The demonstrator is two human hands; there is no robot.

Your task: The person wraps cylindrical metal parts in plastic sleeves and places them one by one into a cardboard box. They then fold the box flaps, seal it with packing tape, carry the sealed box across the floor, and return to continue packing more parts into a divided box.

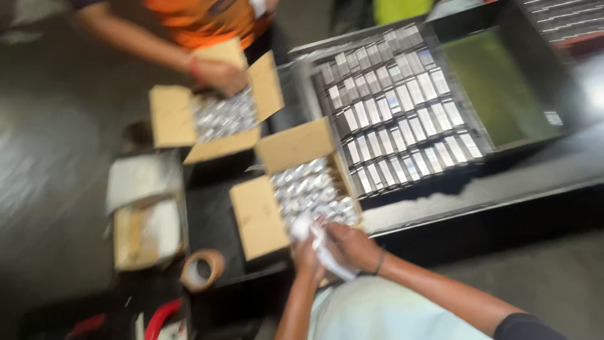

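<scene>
Head view, pretty blurry: both hands meet at the near edge of the open cardboard box point(296, 195) full of silvery packs. The left hand point(307, 257) and right hand point(352, 245) look closed on a white paper slip point(324, 252), its long axis running away from the box; forearms angle in from below.

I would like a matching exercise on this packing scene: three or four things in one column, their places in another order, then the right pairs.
Things:
1. tape roll
2. white paper
3. tray of small boxes
4. far carton

Places:
a. under the other person's hand
b. bottom left, beside the near carton
c. upper right
d. between the wearer's hands

Pairs: 1-b, 2-d, 3-c, 4-a
</scene>
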